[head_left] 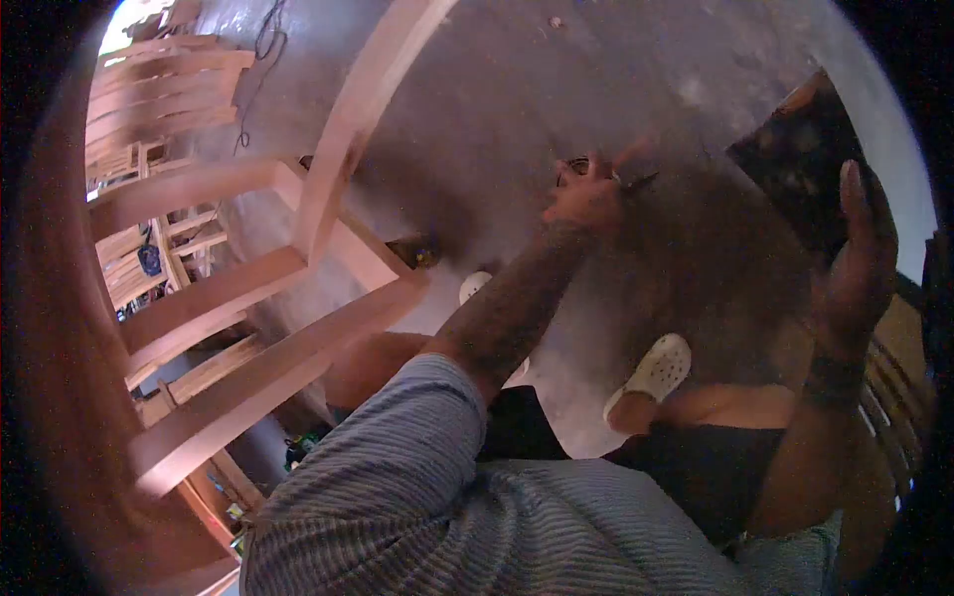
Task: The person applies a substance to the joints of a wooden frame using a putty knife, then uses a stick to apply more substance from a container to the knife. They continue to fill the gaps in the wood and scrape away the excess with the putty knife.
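My left hand (584,202) reaches forward over the grey floor, fingers closed around a small dark tool (641,184). A dark ring-like part shows by the knuckles and a dark pointed end sticks out to the right; blur hides its exact kind. On the far right, my right hand (857,268) is raised with its thumb upright against a dark, stiff-looking sheet (800,149). The sheet's corner points left, and one edge looks brownish. The fingers behind the sheet are hidden. The two hands are well apart.
A reddish-brown wooden frame (278,343) with several bars stands close on my left. Slatted wooden pieces (164,94) are farther back, near a dark cable (260,74). Pale clogs (656,372) are on my feet. A pale wall (879,99) edges the right side.
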{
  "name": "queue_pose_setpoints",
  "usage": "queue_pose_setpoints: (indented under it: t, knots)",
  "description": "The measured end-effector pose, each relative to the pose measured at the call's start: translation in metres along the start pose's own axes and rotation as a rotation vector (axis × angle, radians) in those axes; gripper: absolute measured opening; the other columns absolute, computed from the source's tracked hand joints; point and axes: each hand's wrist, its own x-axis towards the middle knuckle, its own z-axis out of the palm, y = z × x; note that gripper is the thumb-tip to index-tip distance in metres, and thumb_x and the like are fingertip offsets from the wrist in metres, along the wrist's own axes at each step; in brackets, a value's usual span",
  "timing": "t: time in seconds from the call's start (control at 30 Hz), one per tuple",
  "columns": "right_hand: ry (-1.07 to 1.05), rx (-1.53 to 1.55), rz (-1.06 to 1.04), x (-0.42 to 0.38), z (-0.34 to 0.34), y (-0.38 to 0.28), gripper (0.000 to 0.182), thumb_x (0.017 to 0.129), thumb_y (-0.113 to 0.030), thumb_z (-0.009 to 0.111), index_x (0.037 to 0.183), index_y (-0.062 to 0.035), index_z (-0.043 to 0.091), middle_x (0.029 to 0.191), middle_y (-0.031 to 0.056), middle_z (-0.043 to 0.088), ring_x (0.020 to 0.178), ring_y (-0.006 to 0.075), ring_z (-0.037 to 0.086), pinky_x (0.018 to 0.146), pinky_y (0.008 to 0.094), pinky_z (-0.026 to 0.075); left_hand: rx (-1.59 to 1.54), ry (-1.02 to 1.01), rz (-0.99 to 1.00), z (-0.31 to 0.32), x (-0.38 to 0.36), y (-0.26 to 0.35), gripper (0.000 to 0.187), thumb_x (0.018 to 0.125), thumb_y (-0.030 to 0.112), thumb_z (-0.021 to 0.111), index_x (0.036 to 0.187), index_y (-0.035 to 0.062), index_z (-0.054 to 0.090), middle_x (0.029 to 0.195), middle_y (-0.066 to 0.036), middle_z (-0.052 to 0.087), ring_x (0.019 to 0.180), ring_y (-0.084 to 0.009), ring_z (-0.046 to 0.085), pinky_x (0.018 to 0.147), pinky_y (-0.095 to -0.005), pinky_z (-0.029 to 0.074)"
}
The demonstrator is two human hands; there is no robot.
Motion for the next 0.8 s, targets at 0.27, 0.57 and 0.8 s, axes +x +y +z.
queue_pose_setpoints:
  t: [0.27,0.57,0.8]
  knots:
    - [-0.198,0.378,0.022,0.051,0.083,-0.003,0.044,0.101,-0.035,0.065,0.123,0.0028,0.069,0.116,0.0107,0.071,0.104,0.0209,0.065,0.098,0.0347,0.049,0.252,0.161,0.017,0.051,0.112,-0.041,0.05,0.094,0.048,0.058,0.138,0.0264,0.065,0.167,-0.012,0.027,0.147,-0.0636,0.016,0.098,-0.0876,0.031]
    - [-0.319,0.995,0.11,0.056,0.102,-0.019,0.023,0.1,-0.023,0.069,0.114,-0.0057,0.066,0.105,0.0031,0.07,0.093,0.0144,0.066,0.089,0.0321,0.054,-1.012,0.511,0.478,-0.084,-0.02,0.007,0.03,0.093,0.021,0.073,0.122,0.0128,0.07,0.119,-0.01,0.073,0.107,-0.0304,0.07,0.09,-0.0453,0.058]
    - [-0.335,1.354,0.025,0.055,0.128,-0.049,0.019,0.1,-0.021,0.07,0.098,-0.0113,0.054,0.087,-0.0004,0.063,0.082,0.013,0.066,0.078,0.0325,0.058,-1.841,0.62,0.411,-0.146,-0.076,0.037,0.031,0.09,0.009,0.07,0.118,-0.0006,0.063,0.102,-0.008,0.069,0.085,-0.024,0.072,0.076,-0.0404,0.061]
